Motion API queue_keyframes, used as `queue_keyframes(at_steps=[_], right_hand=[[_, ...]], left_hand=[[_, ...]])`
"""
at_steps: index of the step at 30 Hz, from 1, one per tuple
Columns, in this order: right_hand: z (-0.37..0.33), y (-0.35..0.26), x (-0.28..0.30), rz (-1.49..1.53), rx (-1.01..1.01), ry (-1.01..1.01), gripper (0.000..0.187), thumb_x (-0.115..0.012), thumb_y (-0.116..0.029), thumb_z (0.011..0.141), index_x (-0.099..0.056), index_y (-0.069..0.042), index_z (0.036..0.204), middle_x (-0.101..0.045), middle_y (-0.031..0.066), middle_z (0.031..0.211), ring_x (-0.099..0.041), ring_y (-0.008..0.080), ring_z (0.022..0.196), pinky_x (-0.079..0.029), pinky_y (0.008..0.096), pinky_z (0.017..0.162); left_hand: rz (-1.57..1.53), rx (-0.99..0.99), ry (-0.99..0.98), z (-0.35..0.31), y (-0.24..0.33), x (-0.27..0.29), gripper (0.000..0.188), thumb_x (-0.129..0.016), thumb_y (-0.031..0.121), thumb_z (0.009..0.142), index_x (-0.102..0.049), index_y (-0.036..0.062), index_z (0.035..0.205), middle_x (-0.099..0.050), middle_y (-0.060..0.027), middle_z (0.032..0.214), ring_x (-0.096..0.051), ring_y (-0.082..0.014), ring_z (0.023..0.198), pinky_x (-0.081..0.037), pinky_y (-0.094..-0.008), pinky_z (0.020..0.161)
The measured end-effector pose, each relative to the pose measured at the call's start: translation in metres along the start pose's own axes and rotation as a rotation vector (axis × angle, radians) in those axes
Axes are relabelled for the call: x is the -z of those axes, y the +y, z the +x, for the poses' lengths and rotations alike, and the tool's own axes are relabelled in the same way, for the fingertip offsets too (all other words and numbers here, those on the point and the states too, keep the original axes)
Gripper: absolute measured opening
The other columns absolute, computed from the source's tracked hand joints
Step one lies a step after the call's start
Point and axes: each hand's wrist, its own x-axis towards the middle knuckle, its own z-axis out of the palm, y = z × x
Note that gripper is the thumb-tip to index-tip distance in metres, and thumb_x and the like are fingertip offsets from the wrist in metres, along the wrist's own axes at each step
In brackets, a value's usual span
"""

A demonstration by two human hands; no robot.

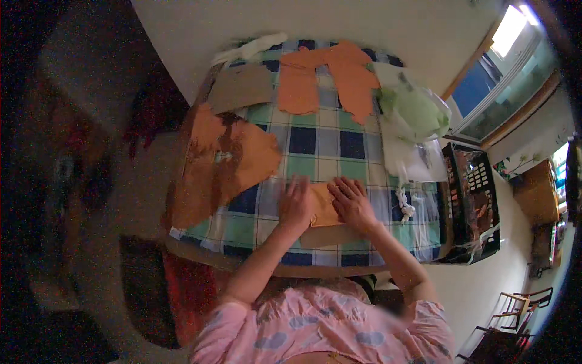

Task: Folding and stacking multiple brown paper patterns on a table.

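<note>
A small folded piece of orange cloth [323, 205] lies near the table's front edge, partly on a flat brown board [328, 236]. My left hand [296, 205] rests at its left side, fingers stretched forward and blurred at the tips. On its right side my right hand [353, 203] lies flat with the fingers spread. Farther left, a larger orange garment [233, 155] with darker patches is spread out and hangs over the table's left edge. At the far side an orange garment with two long legs [300, 85] lies flat.
A checked cloth [303, 141] covers the table. Brown cardboard [242, 88] and a white bundle [265, 43] lie at the back left. Clear plastic bags with a green item [415, 112] sit at right, near a knotted white strip [405, 205]. A black crate [470, 203] stands beyond the right edge.
</note>
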Motion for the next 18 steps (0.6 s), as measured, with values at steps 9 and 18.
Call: queue_keyframes(at_steps=[9,18], right_hand=[[0.017,0.002,0.003,0.073,-0.052,0.014,0.045,-0.049,-0.017,0.088,-0.047,-0.004,0.130,-0.047,0.0175,0.134,-0.038,0.0336,0.129,-0.025,0.0480,0.108],[0.023,0.017,-0.006,0.051,-0.109,-0.003,0.050,-0.051,-0.025,0.087,-0.047,-0.007,0.133,-0.042,0.0124,0.140,-0.032,0.0303,0.134,-0.019,0.0489,0.112]], left_hand=[[0.004,-0.032,0.157,0.014,0.028,-0.037,0.058,-0.049,0.023,0.088,-0.034,-0.0052,0.136,-0.032,-0.0238,0.143,-0.027,-0.0359,0.136,-0.020,-0.0490,0.111],[-0.016,-0.041,0.166,0.002,0.035,-0.021,0.062,-0.056,0.028,0.084,-0.037,-0.0025,0.135,-0.029,-0.0246,0.144,-0.026,-0.0402,0.135,-0.020,-0.0521,0.110]])
